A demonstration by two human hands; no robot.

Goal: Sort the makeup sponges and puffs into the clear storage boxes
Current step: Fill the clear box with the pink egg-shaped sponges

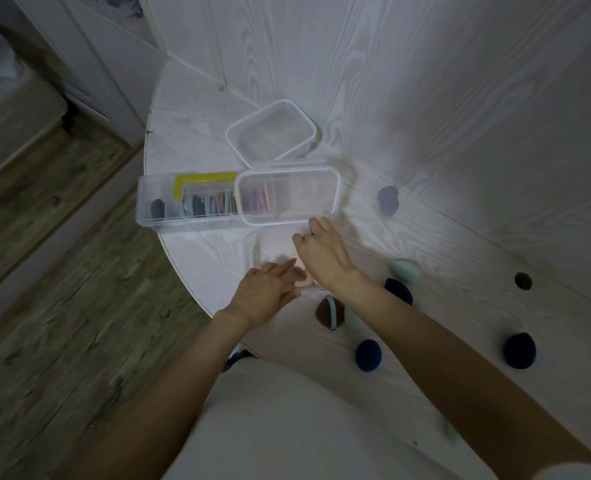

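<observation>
1. Nearest the camera, low in the frame, two bare forearms reach up over a white wood-grain desk.
2. The left hand lies flat at centre, its grip spread, fingers straight over a pink puff.
3. The right hand hovers just above it, fingers loosely curled; whether it pinches anything I cannot tell.
4. Beneath both hands sits a faint clear box.
5. Loose sponges lie at lower right: a dark blue one, a brown one.
6. A divided box at centre left already holds puffs.
7. Best practice, likely: steady the clear box with the left hand while seating the puff flat.
</observation>
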